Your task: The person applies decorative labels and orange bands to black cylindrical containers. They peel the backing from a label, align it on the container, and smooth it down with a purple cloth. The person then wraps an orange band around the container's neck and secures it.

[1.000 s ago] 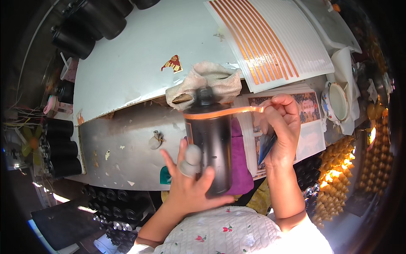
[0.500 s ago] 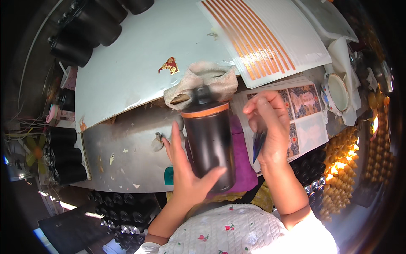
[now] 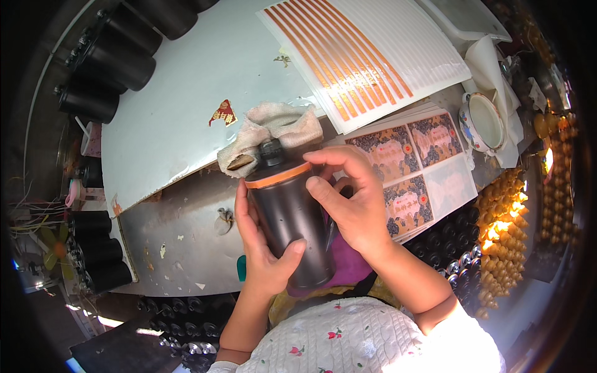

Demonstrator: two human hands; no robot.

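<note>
A matte black bottle (image 3: pixel 289 227) with a narrow black neck lies tilted in front of me, its neck pointing away. Around its shoulder runs an orange band (image 3: pixel 278 176). My left hand (image 3: pixel 264 258) wraps the body from the left, thumb lying across the front. At the right end of the band, the index finger and thumb of my right hand (image 3: pixel 348 199) touch the bottle. Tucked under that hand, a dark flat pointed piece (image 3: pixel 329 234) shows only in part. The bottle's neck rests by a crumpled beige cloth (image 3: pixel 283 121); purple cloth (image 3: pixel 348 260) lies beneath.
A sheet of orange strips (image 3: pixel 342 62) lies on the white board (image 3: pixel 168 112). Printed label sheets (image 3: pixel 444 186) are stacked to the right, beside an enamel cup (image 3: pixel 484 124). Black bottles (image 3: pixel 127 59) stand at far left, with more black bottles (image 3: pixel 96 248) nearer.
My right hand has moved left onto the bottle's shoulder and band. The bottle has tilted slightly, and my left hand has closed further round it. The whole view has shifted a little.
</note>
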